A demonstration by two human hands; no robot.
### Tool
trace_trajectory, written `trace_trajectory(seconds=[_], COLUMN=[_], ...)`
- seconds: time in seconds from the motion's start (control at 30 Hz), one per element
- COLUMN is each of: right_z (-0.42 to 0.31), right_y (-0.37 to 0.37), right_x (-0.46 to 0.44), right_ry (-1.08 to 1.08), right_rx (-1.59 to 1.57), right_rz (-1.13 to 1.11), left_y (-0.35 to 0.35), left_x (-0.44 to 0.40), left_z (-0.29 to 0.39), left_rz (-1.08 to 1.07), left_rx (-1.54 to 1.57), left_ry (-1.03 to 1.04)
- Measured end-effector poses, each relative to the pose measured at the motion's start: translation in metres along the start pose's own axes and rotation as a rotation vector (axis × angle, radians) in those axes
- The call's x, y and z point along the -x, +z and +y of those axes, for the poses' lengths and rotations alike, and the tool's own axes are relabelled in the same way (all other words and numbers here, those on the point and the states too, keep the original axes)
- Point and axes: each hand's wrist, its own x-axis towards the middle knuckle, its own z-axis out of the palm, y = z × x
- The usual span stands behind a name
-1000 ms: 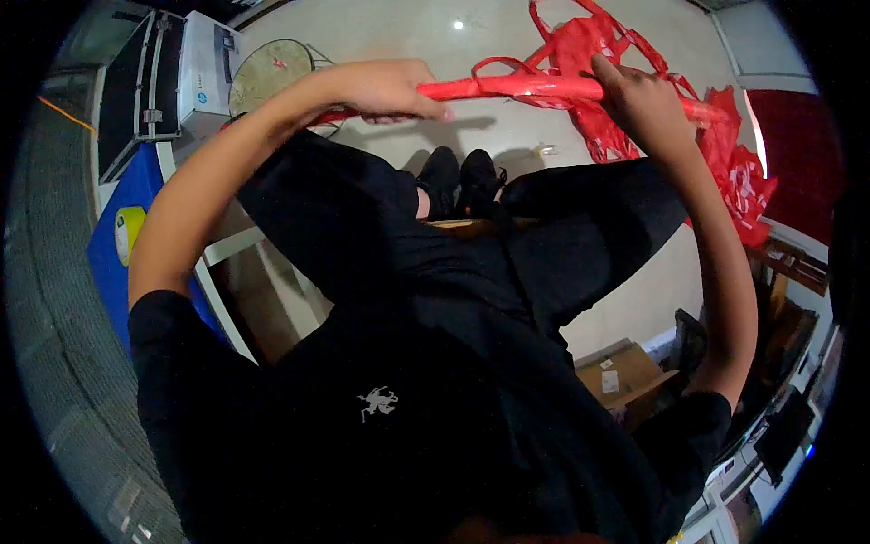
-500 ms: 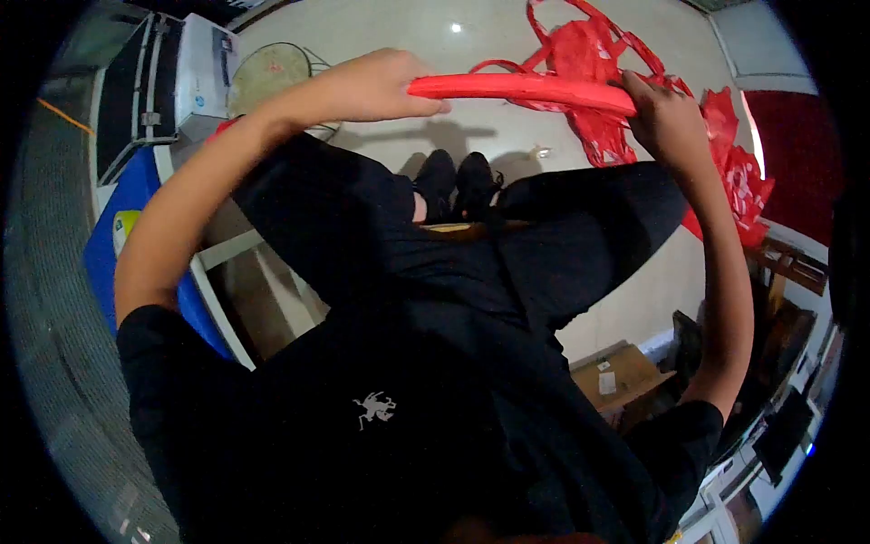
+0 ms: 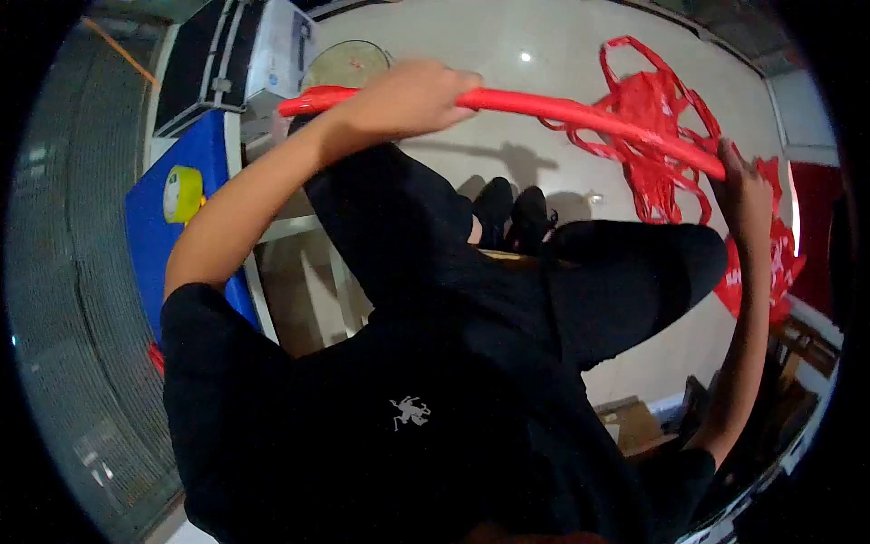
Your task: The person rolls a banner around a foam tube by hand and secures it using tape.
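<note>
A long red plastic strip point(image 3: 580, 115), bunched into a narrow band, stretches between my two hands above my knees. My left hand point(image 3: 420, 98) is closed round it, and a length of it sticks out past that hand to the left. At the strip's right end my right hand point(image 3: 745, 192) is closed on it. Beneath and behind the strip, a heap of red plastic bags point(image 3: 648, 100) with loop handles lies on the floor. More red plastic point(image 3: 781, 263) lies beside my right wrist.
On the left, a yellow-green tape roll point(image 3: 183, 194) sits on a blue surface point(image 3: 149, 213). Behind it are a black case point(image 3: 201, 68), a white box point(image 3: 275, 54) and a round stool point(image 3: 347, 63). An opened cardboard box point(image 3: 634, 424) is at the lower right.
The view has shifted, so most things appear farther right and lower. My hands are farther apart along the red strip, and a length now shows beyond my left hand.
</note>
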Motion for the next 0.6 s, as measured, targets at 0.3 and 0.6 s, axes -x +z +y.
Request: trace_trajectory(seconds=[0.3,0.6], right_z=[0.052,0.113], right_y=[0.018,0.089], right_x=[0.056,0.170], right_ry=[0.015,0.080], right_rx=[-0.044,0.005], right_rz=[0.123,0.169], left_y=[-0.005,-0.019], left_x=[0.022,0.082], left_z=[-0.016,-0.038], left_rz=[-0.034,-0.187], left_rx=[0.128,0.506], left_ry=[0.012,-0.041])
